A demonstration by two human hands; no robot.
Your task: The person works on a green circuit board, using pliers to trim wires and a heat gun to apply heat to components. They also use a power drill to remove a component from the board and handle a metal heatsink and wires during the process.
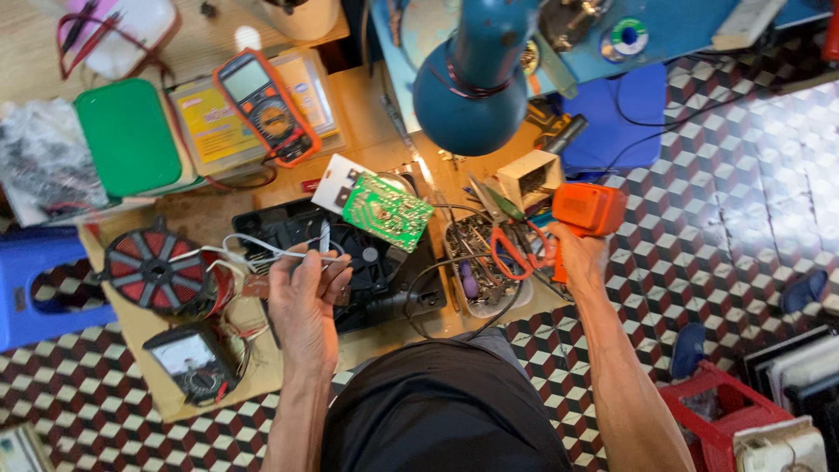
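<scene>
Between left hand fingertips: white wires pinched, long axis running sideways, leading left to red coil. Right hand clenched around orange tool, body pointing away; its tip hidden. Scissors just left of those fingers.

Black shirt, bare forearms

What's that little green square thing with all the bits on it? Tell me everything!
It is a green circuit board, rectangular and tilted. Its face is dotted with tiny pale solder spots and lines. It lies propped on the black plastic casing, with a white card tucked under its upper left corner. Neither hand touches it; the left hand holds white wires nearby.
</scene>
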